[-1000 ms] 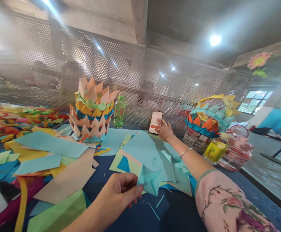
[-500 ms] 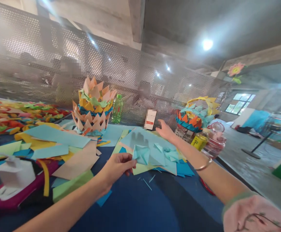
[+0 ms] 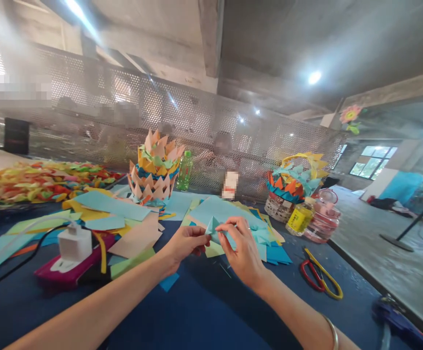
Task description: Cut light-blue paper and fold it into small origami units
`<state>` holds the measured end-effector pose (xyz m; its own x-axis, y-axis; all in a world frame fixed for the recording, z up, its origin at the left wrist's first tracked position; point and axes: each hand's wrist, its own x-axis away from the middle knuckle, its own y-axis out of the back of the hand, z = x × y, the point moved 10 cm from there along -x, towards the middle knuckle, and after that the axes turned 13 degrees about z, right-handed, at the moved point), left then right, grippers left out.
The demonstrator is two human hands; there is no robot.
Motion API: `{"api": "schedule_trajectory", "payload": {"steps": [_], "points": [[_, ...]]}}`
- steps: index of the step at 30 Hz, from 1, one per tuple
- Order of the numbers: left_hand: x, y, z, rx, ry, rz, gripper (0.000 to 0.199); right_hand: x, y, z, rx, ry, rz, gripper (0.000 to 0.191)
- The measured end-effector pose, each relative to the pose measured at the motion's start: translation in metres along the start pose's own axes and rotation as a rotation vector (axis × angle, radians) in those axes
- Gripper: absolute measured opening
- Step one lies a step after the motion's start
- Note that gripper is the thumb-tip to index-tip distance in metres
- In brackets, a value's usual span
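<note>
Between both hands is a small folded piece of light blue paper (image 3: 212, 224) with a pointed top. My left hand (image 3: 189, 241) pinches its lower left corner between thumb and fingers. From the other side, my right hand (image 3: 241, 249) has thumb and fingertips closed on its right edge. Beneath and behind them lies a stack of light blue paper sheets (image 3: 214, 209), with further folded blue pieces (image 3: 264, 236) partly hidden by my right hand. Thin paper slivers lie on the dark blue tabletop (image 3: 196, 316) just below.
A tiered paper flower basket (image 3: 155, 170) and a green bottle (image 3: 185, 171) stand behind. A phone (image 3: 230, 185) leans upright. Right are another paper basket (image 3: 282, 192), a yellow-labelled bottle (image 3: 300, 217), a pink jug (image 3: 324, 218), scissors (image 3: 320, 274) and a glue gun (image 3: 397, 316). A power strip (image 3: 69, 262) lies left.
My right hand has come back from beside the phone to the folded paper and now grips it. My left hand keeps its hold. The view has shifted, bringing the scissors and glue gun into sight.
</note>
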<state>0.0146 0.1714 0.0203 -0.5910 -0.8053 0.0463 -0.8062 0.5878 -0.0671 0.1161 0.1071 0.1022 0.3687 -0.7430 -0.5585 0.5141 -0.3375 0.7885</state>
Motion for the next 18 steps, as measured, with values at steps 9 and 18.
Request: {"api": "schedule_trajectory", "payload": {"steps": [9,18], "points": [[-0.001,-0.003,0.003,-0.055,0.014,0.011,0.027,0.008,-0.011,-0.016,-0.005,-0.046,0.037,0.016],[0.002,-0.013,0.008,0.139,0.049,0.08,0.027,0.011,-0.007,-0.015,-0.183,-0.038,-0.029,0.008]]}}
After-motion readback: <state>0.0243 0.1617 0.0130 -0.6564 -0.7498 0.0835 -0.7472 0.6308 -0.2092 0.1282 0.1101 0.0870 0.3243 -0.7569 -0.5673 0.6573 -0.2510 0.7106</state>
